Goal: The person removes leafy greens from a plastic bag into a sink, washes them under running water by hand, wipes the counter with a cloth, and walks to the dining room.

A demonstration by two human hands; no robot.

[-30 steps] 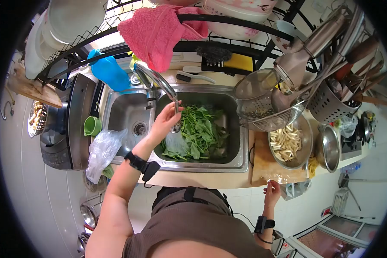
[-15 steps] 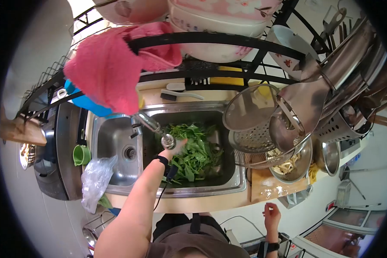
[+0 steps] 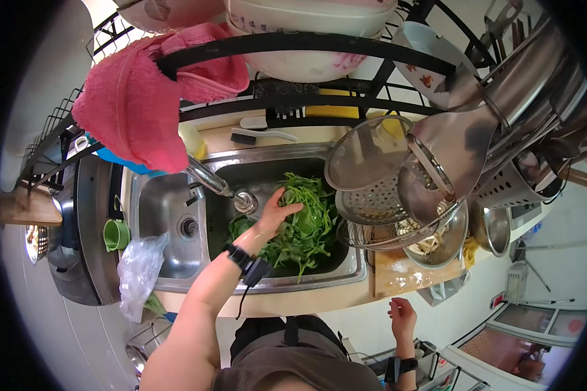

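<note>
"So, where are the leafy greens (image 3: pixel 306 218)?"

"Down in the larger basin (image 3: pixel 346 276) of the sink, bunched up in a heap toward its right side."

"And the left hand (image 3: pixel 282 214)?"

"Right in them. It's grasping part of the bunch, thumb lying over the stems, the faucet head (image 3: pixel 244 202) just beside it."

"What about the right hand (image 3: pixel 402 315)?"

"Released, fingers loosely bent. It hangs in front of the desk (image 3: pixel 287 304), below the cutting board (image 3: pixel 407 279)."

"Anything on that side?"

"Yes, a metal bowl (image 3: pixel 461 229) with pale cut pieces (image 3: pixel 428 244) stands at the back of the board, partly hidden by the strainers (image 3: pixel 370 155) hanging above."

"And on the left?"

"A clear plastic bag (image 3: pixel 141 270) drapes over the front corner of the smaller basin (image 3: pixel 166 212). Near it is a green cup (image 3: pixel 116 234)."

"Up top?"

"A pink cloth (image 3: pixel 134 98) hangs on the black rack (image 3: pixel 274 44), and a brush (image 3: pixel 267 136) lies behind the sink."
</note>
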